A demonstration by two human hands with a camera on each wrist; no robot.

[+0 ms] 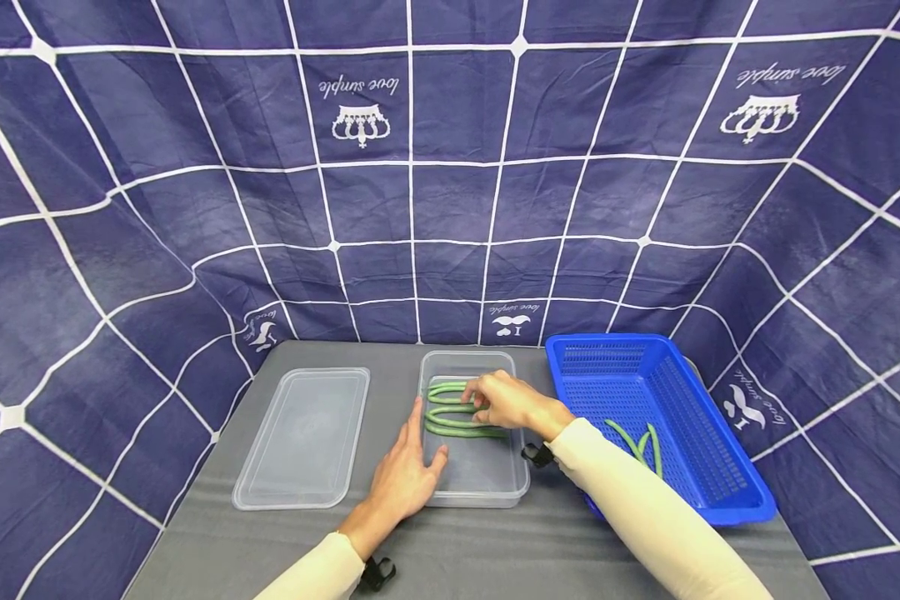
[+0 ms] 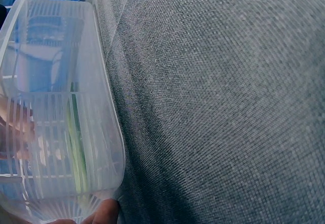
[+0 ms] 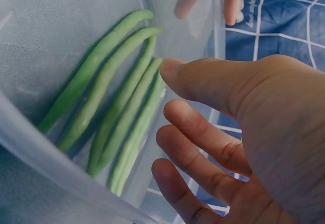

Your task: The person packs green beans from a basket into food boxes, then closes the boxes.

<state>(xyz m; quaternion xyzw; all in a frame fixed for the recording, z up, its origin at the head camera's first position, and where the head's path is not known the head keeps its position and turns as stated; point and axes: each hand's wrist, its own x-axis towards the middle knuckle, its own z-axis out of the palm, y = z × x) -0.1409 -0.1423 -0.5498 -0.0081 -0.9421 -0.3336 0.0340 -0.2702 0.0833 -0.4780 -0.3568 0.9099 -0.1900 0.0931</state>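
Observation:
Several green beans (image 1: 461,432) lie side by side across a clear plastic container (image 1: 483,479). My right hand (image 1: 516,404) is over the container, at the right ends of the beans. In the right wrist view its thumb tip overlaps the end of one bean (image 3: 137,102), while the fingers (image 3: 198,153) stand apart from the thumb with no bean between them. My left hand (image 1: 405,473) rests along the container's left side, fingers extended and thumb spread toward the near part. At the bottom of the left wrist view, fingertips (image 2: 105,213) touch the container wall (image 2: 104,148).
A blue perforated basket (image 1: 720,454) stands to the right, with a few green beans (image 1: 656,450) inside. On the left, a translucent lid (image 1: 303,437) lies flat on the grey tabletop (image 1: 195,533). A blue checked cloth (image 1: 450,200) hangs behind and at both sides.

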